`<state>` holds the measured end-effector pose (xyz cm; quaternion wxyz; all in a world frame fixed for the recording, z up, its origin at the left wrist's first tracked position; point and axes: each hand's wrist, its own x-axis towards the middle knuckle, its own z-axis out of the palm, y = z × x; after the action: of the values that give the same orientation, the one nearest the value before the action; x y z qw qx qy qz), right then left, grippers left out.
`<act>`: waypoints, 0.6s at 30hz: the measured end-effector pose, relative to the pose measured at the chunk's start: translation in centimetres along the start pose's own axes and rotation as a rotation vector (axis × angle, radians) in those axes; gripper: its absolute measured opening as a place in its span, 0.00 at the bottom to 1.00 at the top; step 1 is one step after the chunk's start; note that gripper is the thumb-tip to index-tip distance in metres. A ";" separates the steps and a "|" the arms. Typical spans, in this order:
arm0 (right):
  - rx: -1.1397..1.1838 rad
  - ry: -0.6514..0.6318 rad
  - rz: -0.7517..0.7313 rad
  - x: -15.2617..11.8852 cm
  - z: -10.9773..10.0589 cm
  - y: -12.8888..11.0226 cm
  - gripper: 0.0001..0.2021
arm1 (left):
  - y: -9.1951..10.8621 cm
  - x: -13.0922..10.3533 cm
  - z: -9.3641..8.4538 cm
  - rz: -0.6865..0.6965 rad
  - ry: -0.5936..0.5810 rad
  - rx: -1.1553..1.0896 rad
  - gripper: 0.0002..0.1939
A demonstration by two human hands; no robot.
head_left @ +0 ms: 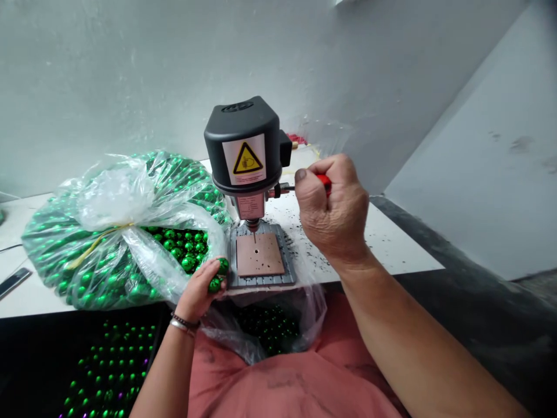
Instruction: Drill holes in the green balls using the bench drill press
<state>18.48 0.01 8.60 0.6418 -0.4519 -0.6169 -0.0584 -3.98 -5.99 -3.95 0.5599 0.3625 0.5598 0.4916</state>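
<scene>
My left hand (202,285) is closed round shiny green balls; two of them (214,284) show at its fingertips, beside the drill press base. With my right hand (334,210) I grip the red knob (324,183) of the drill press's feed lever. The bench drill press (243,148) has a black motor cover with a yellow warning label. Its thin drill bit (255,237) points down above a small hole in a square brown board (261,264), which lies on the grey slotted base (288,273). No ball sits under the bit.
A big clear plastic bag (115,200) of green balls, tied with yellow string, lies on the white table (391,244) at left. An open bag (315,319) with green balls hangs at my lap. Dark shavings are scattered right of the base. A phone (14,283) lies far left.
</scene>
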 end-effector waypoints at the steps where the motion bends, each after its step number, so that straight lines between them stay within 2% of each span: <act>1: 0.004 0.000 0.001 0.0 0.0 0.0 0.10 | -0.1 0.0 -0.4 -0.023 -0.013 -0.083 0.21; 4: 0.030 0.015 0.005 0.0 0.1 0.0 0.10 | 0.0 1.0 -0.7 -0.085 0.000 -0.322 0.19; 6: 0.039 0.022 0.002 0.0 0.1 -0.1 0.10 | 0.4 2.6 -0.3 -0.141 0.007 -0.347 0.15; 8: 0.032 0.026 -0.006 0.0 0.0 -0.2 0.10 | 1.0 4.8 0.4 -0.196 0.033 -0.267 0.11; 13: 0.013 0.021 -0.001 0.0 -0.1 -0.3 0.11 | 1.8 10.6 1.8 -0.125 0.294 0.018 0.10; 16: 0.014 0.029 0.016 -0.2 0.0 -0.2 0.11 | 2.3 12.4 2.1 -0.137 0.296 0.095 0.10; 18: 0.021 0.038 0.026 -0.2 0.1 -0.1 0.11 | 2.6 12.3 2.1 -0.116 0.269 0.169 0.10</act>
<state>18.29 -0.10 8.47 0.6588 -0.4518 -0.5993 -0.0523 -3.64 6.73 -4.55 0.4749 0.3063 0.6892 0.4536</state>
